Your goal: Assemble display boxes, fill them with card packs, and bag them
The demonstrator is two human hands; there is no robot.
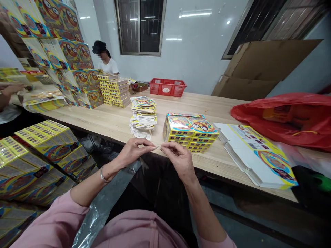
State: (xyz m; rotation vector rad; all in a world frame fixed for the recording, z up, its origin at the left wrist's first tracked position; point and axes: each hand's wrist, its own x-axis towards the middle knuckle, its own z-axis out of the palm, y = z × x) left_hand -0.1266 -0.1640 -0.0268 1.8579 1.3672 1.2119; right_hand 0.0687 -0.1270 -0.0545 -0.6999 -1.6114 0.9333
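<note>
My left hand (134,151) and my right hand (178,157) meet in front of me at the near edge of the wooden table (113,120). Both pinch with thumb and forefinger, fingertips almost touching; what they hold is too small to make out. A silver bracelet sits on my left wrist. Just beyond my hands stand a pile of printed cards (143,117) and a stack of small yellow boxes (190,132).
Flat yellow cartons (261,155) lie at the right, with a red plastic bag (287,117) behind them. A red basket (167,86) stands at the far edge. Yellow boxes are stacked at the left (38,155) and far left (64,51). A person (106,60) works at the back.
</note>
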